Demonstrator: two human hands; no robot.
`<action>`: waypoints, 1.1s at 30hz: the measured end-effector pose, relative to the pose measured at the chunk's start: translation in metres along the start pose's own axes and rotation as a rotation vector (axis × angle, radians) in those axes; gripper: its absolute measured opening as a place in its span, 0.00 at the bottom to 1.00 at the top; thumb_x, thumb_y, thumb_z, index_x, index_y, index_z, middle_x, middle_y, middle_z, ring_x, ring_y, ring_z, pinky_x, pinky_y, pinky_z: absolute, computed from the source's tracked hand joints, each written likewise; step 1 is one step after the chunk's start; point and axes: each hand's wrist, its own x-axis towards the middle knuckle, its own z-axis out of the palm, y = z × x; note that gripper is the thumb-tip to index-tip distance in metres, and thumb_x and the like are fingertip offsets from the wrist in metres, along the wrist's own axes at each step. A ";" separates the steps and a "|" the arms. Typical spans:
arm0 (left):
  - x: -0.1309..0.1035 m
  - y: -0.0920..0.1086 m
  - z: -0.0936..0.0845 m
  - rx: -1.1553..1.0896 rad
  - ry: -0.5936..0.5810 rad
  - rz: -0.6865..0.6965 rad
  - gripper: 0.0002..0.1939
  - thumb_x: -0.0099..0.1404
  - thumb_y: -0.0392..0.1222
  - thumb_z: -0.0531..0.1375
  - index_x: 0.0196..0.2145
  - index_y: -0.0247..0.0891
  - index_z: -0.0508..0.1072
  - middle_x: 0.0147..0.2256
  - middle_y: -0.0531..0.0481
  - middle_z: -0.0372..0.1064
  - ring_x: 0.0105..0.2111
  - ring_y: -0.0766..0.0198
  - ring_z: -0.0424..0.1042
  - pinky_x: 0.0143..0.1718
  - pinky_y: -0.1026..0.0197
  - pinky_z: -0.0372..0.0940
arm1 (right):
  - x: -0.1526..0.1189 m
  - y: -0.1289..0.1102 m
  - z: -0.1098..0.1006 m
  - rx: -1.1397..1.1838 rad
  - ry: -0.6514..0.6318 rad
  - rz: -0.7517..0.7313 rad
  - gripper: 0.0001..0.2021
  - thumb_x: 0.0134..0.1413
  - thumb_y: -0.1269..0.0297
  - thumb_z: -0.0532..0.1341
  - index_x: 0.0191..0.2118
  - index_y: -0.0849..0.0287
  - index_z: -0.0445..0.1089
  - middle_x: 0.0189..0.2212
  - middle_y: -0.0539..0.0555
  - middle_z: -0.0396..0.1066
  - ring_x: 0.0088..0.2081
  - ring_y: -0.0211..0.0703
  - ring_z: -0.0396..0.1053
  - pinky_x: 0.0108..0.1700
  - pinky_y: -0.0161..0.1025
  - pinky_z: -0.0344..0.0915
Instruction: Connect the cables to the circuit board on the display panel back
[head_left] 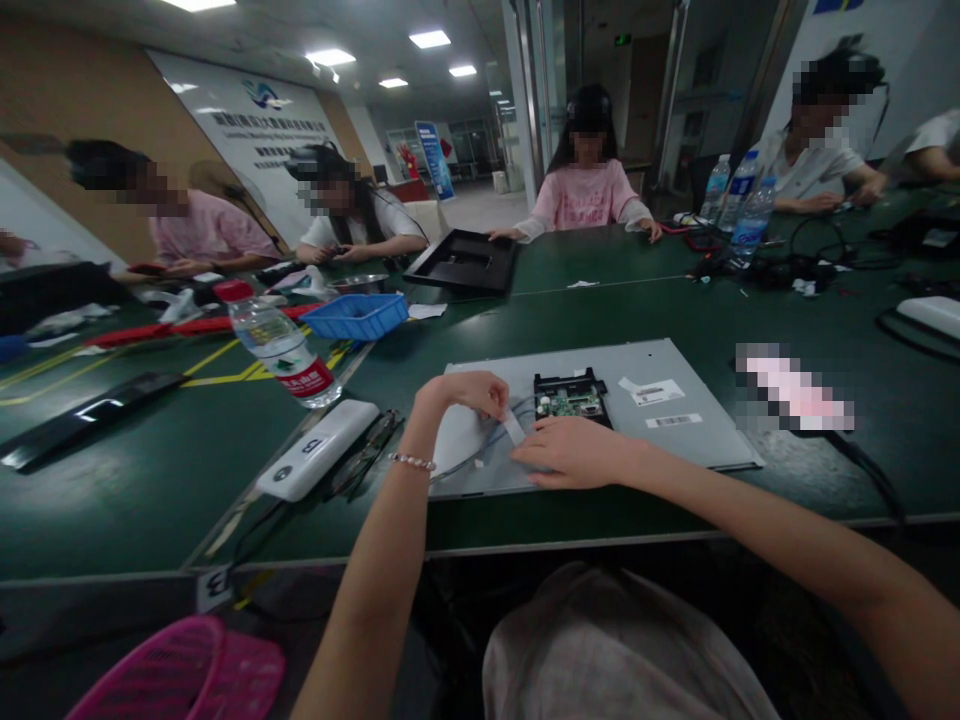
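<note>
1 bottle (pixel 281 345) near grey panel (pixel 628 412)

Tabletop (pixel 585 320) dk green, w/ yellow lines (pixel 217 381) across its left part. Nr its front edge: panel (pixel 690 445) lt grey, labels (pixel 658 392) white w/ black print; circuit board (pixel 559 403) green, frame (pixel 568 382) black; strip (pixel 514 428) whitish, poss. clear, hard to tell w/ the blur. Off the panel's left edge: power bank (pixel 319 450) white; bottle (pixel 262 330) clear, cap (pixel 234 290) red, wrapper (pixel 304 375) red, white & dk green. Twd tabletop's far edge: tray (pixel 457 252) black, tub (pixel 360 328) bright blue. Below front edge: basket (pixel 247 660) hot pink.
</note>
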 end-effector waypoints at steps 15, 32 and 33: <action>-0.008 0.038 -0.006 0.123 0.308 0.214 0.12 0.61 0.46 0.56 0.32 0.34 0.73 0.27 0.53 0.68 0.27 0.68 0.64 0.29 0.66 0.54 | -0.102 0.116 -0.052 -0.068 -0.075 1.161 0.16 0.58 0.57 0.55 0.41 0.62 0.75 0.37 0.62 0.75 0.39 0.52 0.72 0.37 0.42 0.65; 0.026 0.108 0.051 0.305 0.487 0.660 0.14 0.67 0.38 0.52 0.50 0.36 0.68 0.47 0.41 0.67 0.48 0.57 0.65 0.51 0.56 0.59 | -0.095 0.118 -0.036 0.182 -0.162 1.050 0.10 0.45 0.69 0.62 0.36 0.61 0.75 0.36 0.57 0.76 0.38 0.45 0.73 0.38 0.35 0.65; 0.028 0.109 0.054 0.312 0.490 0.665 0.14 0.68 0.38 0.52 0.50 0.37 0.68 0.48 0.41 0.66 0.49 0.57 0.65 0.52 0.55 0.59 | -0.095 0.118 -0.036 0.194 -0.160 1.047 0.10 0.45 0.70 0.62 0.36 0.61 0.75 0.36 0.57 0.76 0.38 0.45 0.73 0.38 0.35 0.65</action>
